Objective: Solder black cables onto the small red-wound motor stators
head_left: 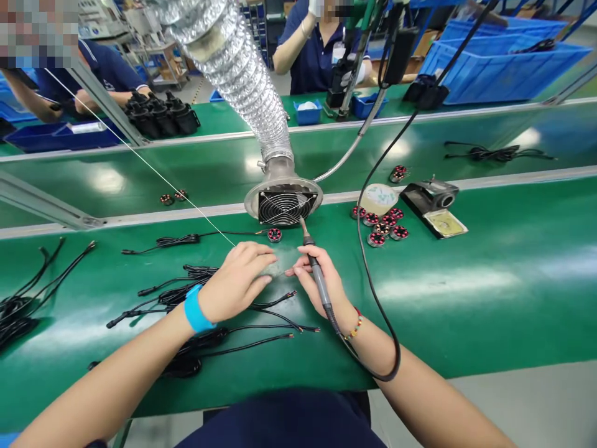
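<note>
Slanting across the right hand (334, 283) is a grey-and-black soldering iron (319, 277).

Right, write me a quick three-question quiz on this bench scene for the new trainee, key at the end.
1. Which hand holds the soldering iron?
2. True or false: the fan sits at the lower end of the silver duct.
3. Pick one. The pad at the near end of the iron stand is: A, red; B, yellow; C, blue.

Key: 1, the right hand; 2, true; 3, B.
</note>
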Action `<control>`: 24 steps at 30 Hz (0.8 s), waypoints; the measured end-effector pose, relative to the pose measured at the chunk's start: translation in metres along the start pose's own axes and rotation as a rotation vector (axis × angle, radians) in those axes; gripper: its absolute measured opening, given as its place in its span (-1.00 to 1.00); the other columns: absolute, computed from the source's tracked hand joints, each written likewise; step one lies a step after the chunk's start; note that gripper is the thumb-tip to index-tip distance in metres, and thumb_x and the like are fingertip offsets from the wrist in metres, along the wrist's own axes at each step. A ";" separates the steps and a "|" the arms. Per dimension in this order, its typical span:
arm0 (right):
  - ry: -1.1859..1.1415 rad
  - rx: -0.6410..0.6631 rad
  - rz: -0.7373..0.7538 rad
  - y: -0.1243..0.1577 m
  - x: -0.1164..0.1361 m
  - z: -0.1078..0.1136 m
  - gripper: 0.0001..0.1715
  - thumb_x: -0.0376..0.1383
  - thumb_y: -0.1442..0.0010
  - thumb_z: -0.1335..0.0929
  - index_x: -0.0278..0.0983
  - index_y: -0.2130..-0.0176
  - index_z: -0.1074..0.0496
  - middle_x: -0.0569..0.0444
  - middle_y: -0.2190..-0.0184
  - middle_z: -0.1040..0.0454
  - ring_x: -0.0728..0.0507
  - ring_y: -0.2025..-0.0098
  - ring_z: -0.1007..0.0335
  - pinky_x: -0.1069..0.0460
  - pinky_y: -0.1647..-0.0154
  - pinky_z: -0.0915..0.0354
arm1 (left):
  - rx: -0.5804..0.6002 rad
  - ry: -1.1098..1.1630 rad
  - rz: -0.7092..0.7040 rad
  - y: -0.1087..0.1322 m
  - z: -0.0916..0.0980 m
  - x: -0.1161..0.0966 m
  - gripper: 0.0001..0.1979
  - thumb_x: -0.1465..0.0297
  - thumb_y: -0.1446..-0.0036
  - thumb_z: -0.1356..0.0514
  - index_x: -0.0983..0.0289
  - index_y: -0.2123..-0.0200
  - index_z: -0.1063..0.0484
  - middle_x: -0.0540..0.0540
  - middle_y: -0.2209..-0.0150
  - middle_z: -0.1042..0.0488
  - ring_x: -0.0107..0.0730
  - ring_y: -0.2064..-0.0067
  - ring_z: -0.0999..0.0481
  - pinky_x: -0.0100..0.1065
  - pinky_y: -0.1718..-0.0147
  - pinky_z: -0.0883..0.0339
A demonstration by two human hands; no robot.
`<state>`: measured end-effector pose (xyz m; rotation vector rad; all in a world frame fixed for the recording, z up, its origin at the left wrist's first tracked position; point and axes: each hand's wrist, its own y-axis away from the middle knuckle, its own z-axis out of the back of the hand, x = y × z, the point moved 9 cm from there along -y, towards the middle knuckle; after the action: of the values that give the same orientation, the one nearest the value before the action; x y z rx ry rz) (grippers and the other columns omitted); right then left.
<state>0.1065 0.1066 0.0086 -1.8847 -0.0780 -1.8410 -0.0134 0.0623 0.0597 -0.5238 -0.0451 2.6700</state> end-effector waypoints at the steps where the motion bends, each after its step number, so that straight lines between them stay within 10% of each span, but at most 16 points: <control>1: 0.021 -0.003 0.030 0.001 0.003 -0.001 -0.64 -0.37 -0.21 -0.29 -0.13 0.00 -0.23 0.20 0.37 -0.38 0.00 0.37 -0.50 0.04 0.23 -0.42 | 0.035 0.009 0.004 -0.006 -0.005 -0.002 -0.72 0.39 -0.27 0.01 0.33 0.04 -0.38 0.25 0.02 -0.42 -0.12 -0.02 -0.31 -0.09 -0.02 -0.20; 7: 0.244 0.010 0.190 0.004 0.019 -0.002 -0.62 -0.42 -0.19 -0.28 -0.16 0.00 -0.26 0.15 0.34 -0.41 -0.01 0.30 -0.42 0.04 0.17 -0.39 | 0.320 0.287 0.165 -0.026 -0.041 0.008 -0.72 0.37 -0.28 0.06 0.28 0.38 -0.39 0.01 0.48 -0.44 -0.40 0.41 -0.39 -0.37 0.31 -0.25; 15: 0.380 -0.050 0.191 -0.006 0.022 0.022 -0.65 -0.44 -0.19 -0.27 -0.19 0.02 -0.30 0.13 0.33 -0.44 -0.02 0.28 -0.43 0.04 0.16 -0.38 | 0.593 0.092 0.178 0.003 -0.064 0.020 -0.88 0.40 -0.16 -0.09 0.26 0.29 -0.42 0.08 0.30 -0.47 -0.31 0.29 -0.43 -0.37 0.29 -0.24; 24: 0.519 -0.189 0.182 -0.009 0.074 0.072 -0.69 -0.36 -0.21 -0.30 -0.17 0.03 -0.33 0.14 0.32 -0.49 -0.04 0.28 -0.49 0.02 0.17 -0.41 | 0.517 -0.044 0.258 0.019 -0.072 0.013 -0.85 0.45 -0.22 -0.01 0.25 0.23 -0.36 0.12 0.19 -0.46 -0.26 0.22 -0.48 -0.31 0.25 -0.31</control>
<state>0.1762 0.1198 0.0848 -1.4100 0.4421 -2.1996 -0.0050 0.0467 -0.0138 -0.3160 0.7235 2.7804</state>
